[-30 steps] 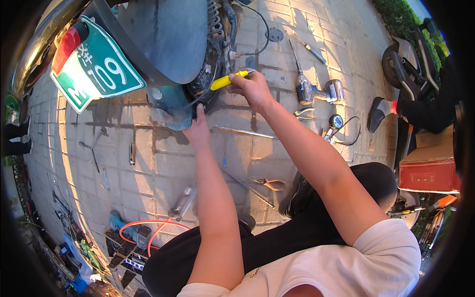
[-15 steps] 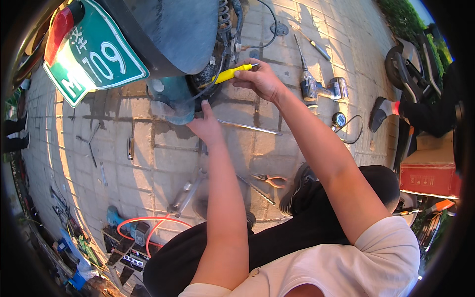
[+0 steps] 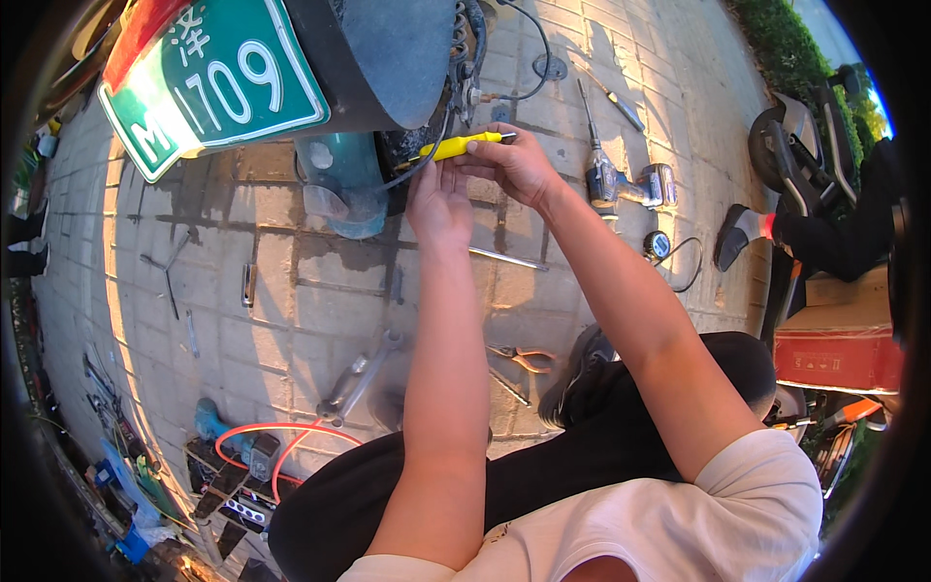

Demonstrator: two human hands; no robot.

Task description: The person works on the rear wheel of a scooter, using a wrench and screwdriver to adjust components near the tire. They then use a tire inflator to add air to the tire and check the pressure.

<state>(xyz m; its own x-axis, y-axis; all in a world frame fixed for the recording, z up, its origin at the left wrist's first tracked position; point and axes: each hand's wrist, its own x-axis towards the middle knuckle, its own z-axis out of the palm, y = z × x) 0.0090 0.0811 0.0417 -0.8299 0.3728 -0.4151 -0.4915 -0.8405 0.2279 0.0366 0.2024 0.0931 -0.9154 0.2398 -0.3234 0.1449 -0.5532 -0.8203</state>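
Clamped betw. thumb & fingers of the R hand [image 3: 527, 169], the yellow tool [image 3: 452, 147] lies nearly level by the dark wheel [image 3: 398, 147], held toward its right end prob. for fine control. L hand [image 3: 441, 213] cups just nearer, maybe as support, tho contact's unclear. Cordless drill [image 3: 632, 186] to the right & pliers [image 3: 524, 360] nearer lie apparently within easy reach.

The left head-worn fisheye camera looks steeply down from above, near the hands [image 3: 441, 215], taking in brick pavement [image 3: 320, 320] out to its edge along the hedge [image 3: 776, 39].
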